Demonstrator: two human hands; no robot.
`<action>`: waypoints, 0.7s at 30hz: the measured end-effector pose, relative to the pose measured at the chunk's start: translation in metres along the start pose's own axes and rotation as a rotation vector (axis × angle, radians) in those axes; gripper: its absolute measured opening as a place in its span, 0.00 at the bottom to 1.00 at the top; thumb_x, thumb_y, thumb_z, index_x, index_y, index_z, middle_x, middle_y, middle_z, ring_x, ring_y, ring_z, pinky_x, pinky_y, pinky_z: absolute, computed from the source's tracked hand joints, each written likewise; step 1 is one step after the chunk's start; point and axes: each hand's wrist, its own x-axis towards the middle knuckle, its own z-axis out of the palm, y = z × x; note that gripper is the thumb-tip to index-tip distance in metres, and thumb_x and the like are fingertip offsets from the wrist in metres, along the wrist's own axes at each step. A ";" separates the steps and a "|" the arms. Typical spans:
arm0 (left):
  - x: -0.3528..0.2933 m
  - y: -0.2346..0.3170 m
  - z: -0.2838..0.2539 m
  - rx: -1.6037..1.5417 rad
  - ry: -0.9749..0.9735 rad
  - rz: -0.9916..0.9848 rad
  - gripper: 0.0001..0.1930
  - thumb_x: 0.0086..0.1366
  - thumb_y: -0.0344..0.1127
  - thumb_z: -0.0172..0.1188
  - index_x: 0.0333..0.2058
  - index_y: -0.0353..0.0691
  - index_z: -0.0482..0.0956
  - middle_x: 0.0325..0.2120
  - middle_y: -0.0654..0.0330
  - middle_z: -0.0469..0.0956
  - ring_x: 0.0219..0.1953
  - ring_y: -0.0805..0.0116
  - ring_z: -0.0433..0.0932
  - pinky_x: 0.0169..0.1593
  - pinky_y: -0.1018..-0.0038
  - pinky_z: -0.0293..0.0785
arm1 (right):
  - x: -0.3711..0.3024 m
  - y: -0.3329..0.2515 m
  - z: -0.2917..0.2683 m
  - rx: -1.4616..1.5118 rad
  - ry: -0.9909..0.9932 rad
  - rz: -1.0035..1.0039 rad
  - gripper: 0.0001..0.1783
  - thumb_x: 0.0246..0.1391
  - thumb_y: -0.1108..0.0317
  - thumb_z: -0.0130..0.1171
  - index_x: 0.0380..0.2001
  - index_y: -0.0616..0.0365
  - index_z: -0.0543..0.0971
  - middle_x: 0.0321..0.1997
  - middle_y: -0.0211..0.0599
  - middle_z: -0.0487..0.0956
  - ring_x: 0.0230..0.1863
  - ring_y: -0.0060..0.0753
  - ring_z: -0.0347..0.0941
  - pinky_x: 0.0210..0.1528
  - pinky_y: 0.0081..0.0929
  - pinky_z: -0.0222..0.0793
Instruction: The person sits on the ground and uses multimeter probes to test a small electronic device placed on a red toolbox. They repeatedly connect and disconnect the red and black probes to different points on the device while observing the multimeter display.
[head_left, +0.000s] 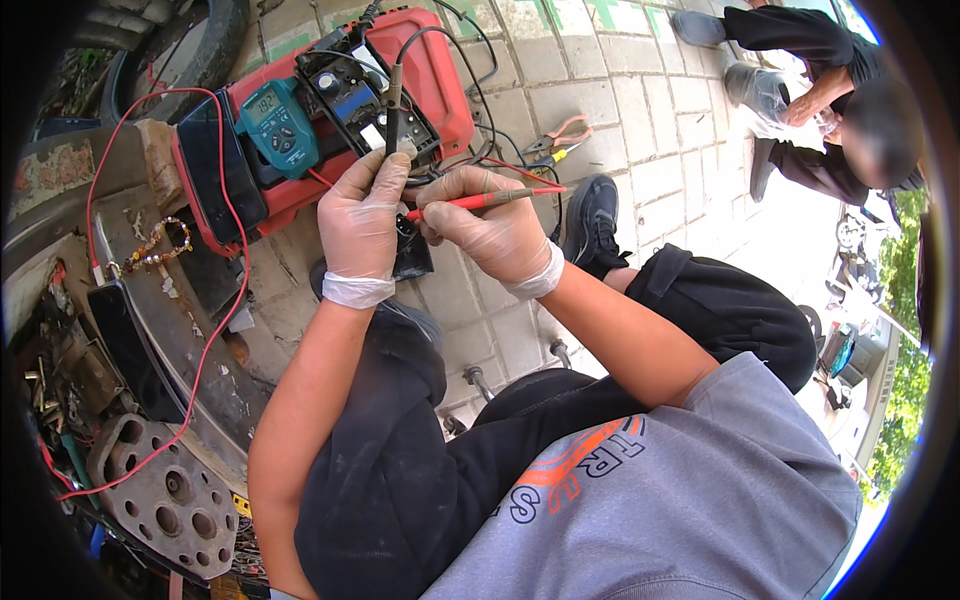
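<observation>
Both my hands wear thin clear gloves and work close together above the paving. Pinched upright in my left hand [362, 228] is a black test probe [394, 105]. My right hand [495, 228] is closed around a red test probe [482, 200], its tip pointing toward the left hand. A small black part [412, 255] shows between and below the hands; its kind is unclear and fingers partly cover it. Just beyond the left hand, a teal multimeter [278, 125] with a lit display rests on the red case [440, 75], beside an opened black device [345, 90] with knobs and wires.
A dark-screened phone [220, 160] lies on the case's left side. Pliers [565, 132] and a yellow screwdriver [552, 158] lie on the paving. Left are another phone [133, 350], a red cable [240, 265], beads [160, 243] and a holed metal plate [150, 535]. A person [840, 95] sits at upper right.
</observation>
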 end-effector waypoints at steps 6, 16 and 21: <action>0.000 0.002 0.001 -0.004 -0.003 0.009 0.13 0.69 0.35 0.66 0.46 0.32 0.85 0.30 0.65 0.83 0.25 0.83 0.74 0.28 0.83 0.68 | 0.004 -0.005 -0.002 0.039 -0.032 0.060 0.07 0.58 0.76 0.62 0.37 0.70 0.79 0.32 0.40 0.82 0.31 0.28 0.79 0.37 0.27 0.78; 0.000 0.000 -0.001 0.036 -0.031 0.005 0.12 0.71 0.33 0.63 0.48 0.33 0.85 0.34 0.62 0.85 0.28 0.80 0.77 0.31 0.82 0.70 | 0.005 -0.007 -0.005 0.122 -0.045 0.105 0.05 0.57 0.76 0.62 0.36 0.69 0.80 0.31 0.40 0.82 0.31 0.29 0.79 0.37 0.28 0.78; 0.000 0.003 0.002 -0.007 -0.002 0.005 0.13 0.69 0.34 0.67 0.46 0.31 0.85 0.31 0.64 0.83 0.26 0.82 0.76 0.28 0.83 0.68 | 0.003 -0.010 -0.004 0.075 -0.071 0.104 0.04 0.58 0.77 0.61 0.34 0.68 0.79 0.31 0.41 0.82 0.30 0.29 0.79 0.36 0.29 0.77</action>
